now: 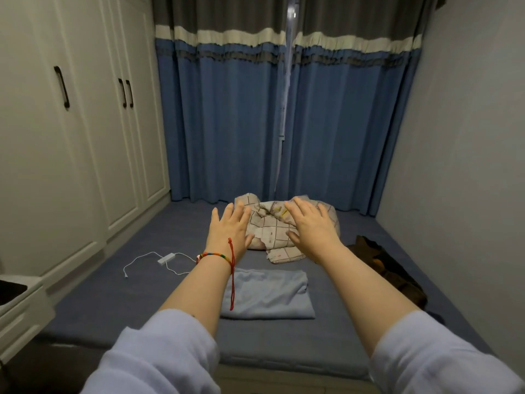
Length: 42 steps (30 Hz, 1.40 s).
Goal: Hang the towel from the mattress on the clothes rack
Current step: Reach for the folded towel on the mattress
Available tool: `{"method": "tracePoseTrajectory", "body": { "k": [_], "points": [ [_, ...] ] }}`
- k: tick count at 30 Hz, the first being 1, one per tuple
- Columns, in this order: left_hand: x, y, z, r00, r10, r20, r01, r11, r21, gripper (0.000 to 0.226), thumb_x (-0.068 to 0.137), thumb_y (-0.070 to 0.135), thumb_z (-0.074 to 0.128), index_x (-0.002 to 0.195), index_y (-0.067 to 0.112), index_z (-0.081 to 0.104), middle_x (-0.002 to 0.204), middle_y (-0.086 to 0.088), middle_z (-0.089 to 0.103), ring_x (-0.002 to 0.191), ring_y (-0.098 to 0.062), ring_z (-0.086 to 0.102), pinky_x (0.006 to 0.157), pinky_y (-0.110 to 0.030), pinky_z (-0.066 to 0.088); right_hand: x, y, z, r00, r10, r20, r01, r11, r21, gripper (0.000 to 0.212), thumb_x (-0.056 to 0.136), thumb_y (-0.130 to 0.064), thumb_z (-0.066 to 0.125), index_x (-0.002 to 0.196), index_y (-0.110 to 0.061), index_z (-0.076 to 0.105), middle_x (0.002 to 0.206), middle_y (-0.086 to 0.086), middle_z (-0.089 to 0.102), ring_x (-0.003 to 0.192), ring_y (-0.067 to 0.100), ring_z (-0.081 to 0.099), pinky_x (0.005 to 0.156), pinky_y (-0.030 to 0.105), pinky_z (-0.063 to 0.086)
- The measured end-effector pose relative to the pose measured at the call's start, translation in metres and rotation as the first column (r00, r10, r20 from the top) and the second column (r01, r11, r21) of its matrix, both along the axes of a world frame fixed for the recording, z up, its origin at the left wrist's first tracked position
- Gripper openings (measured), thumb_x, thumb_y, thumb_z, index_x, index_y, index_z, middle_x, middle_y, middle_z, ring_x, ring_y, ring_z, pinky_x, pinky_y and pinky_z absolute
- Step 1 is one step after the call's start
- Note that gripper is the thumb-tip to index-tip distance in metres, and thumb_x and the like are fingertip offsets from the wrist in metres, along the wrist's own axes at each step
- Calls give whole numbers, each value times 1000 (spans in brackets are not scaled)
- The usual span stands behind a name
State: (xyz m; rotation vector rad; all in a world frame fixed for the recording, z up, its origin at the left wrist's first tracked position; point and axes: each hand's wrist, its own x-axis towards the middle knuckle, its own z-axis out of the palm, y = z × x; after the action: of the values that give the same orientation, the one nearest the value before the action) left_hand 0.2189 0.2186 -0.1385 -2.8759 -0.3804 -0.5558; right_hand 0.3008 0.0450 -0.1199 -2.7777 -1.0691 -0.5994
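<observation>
A pale blue folded towel [270, 294] lies flat on the dark blue mattress [119, 297], near its front edge. Both my arms stretch forward above it. My left hand [228, 231], with a coloured bracelet and a red string at the wrist, hovers with fingers spread. My right hand [311, 227] is also spread, palm down. Both hands are in front of a crumpled beige checked cloth [272, 220] farther back, and hold nothing. No clothes rack shows in the head view.
A white cable with a small box [166, 259] lies on the mattress at the left. A dark brown garment [389, 268] lies along the right wall. White wardrobe doors [71, 137] line the left. Blue curtains [241, 123] hang behind.
</observation>
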Motion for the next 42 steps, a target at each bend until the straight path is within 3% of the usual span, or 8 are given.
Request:
{"method": "tracePoseTrajectory", "body": {
  "k": [11, 16, 29, 42],
  "points": [
    [150, 31, -50, 997, -49, -57, 46, 998, -47, 66, 94, 42, 42, 148, 16, 14, 156, -6, 20, 142, -25, 22, 117, -52, 22, 146, 38, -42, 998, 49, -43, -51, 998, -44, 70, 91, -33, 56, 150, -24, 19, 154, 4, 29, 141, 22, 29, 119, 45, 18],
    [218, 40, -69, 994, -44, -99, 38, 997, -70, 62, 93, 41, 45, 145, 15, 22, 150, -5, 29, 137, -24, 29, 115, -51, 26, 220, 52, -58, 991, 69, -115, -80, 992, -94, 69, 92, -32, 56, 150, -20, 20, 155, 4, 27, 142, 22, 28, 119, 43, 19],
    [312, 91, -150, 957, -34, -289, -7, 990, -138, 60, 92, 38, 48, 142, 14, 26, 151, -6, 26, 138, -25, 28, 114, -50, 27, 328, 100, -147, 933, 52, -357, -142, 962, -232, 65, 93, -29, 55, 148, -17, 23, 154, 6, 30, 138, 26, 34, 112, 41, 28],
    [415, 177, -243, 873, -135, -468, 14, 968, -252, 61, 93, 35, 48, 144, 13, 23, 154, -8, 21, 139, -26, 25, 116, -48, 26, 416, 189, -235, 849, -54, -526, -141, 936, -324, 66, 94, -28, 53, 150, -14, 20, 158, 6, 21, 145, 24, 23, 119, 42, 15]
  ]
}}
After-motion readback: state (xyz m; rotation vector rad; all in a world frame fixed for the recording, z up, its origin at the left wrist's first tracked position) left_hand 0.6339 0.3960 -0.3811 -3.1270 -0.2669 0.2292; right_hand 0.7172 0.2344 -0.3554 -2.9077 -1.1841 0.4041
